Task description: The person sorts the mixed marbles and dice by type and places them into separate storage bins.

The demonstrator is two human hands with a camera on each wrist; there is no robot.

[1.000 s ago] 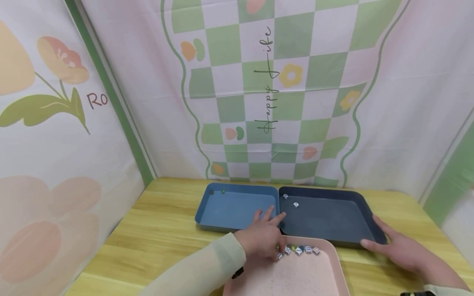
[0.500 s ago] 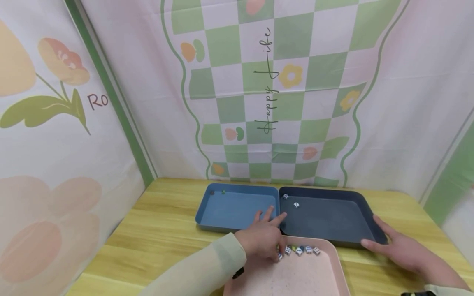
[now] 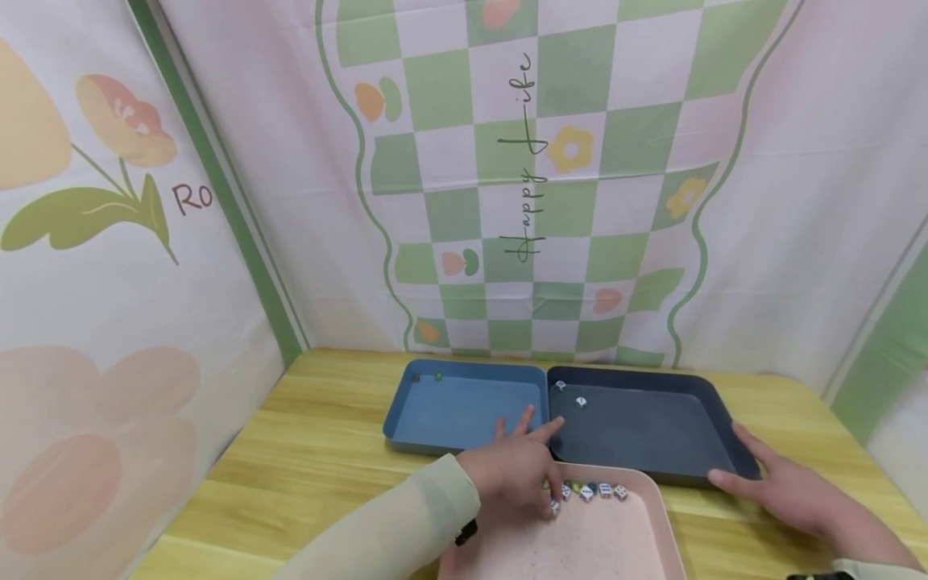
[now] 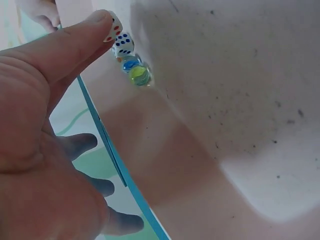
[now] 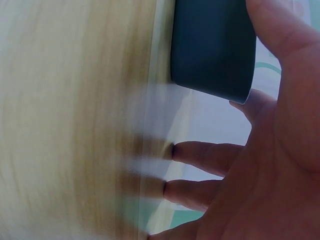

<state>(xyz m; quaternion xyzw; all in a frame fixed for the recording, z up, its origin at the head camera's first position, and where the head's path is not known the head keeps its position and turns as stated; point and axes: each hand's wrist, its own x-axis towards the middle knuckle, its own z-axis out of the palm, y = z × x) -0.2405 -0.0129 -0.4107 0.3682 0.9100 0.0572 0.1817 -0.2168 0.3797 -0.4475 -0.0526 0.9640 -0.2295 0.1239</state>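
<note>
At the far edge of the pink tray (image 3: 602,548), my left hand (image 3: 511,467) pinches a white die (image 4: 116,27) between thumb and index finger, the other fingers spread over the trays behind. Beside it lies a row of white dice, one of them a die (image 3: 605,490) with blue pips, and glass marbles, including a yellow-green marble (image 4: 140,75) and a blue marble (image 4: 131,64). My right hand (image 3: 786,487) holds the near right corner of the dark tray (image 3: 645,435) between thumb and index finger; its other fingers reach down by the table.
A blue tray (image 3: 457,411) adjoins the dark tray on the left, with two small marbles in its far left corner. Two dice, one a white die (image 3: 581,402), lie in the dark tray. All trays stand on a wooden table (image 3: 312,451) before a printed curtain (image 3: 500,193).
The left thumb and index finger have drawn the pinched die slightly toward me and to the right. The right hand stays at the dark tray's corner.
</note>
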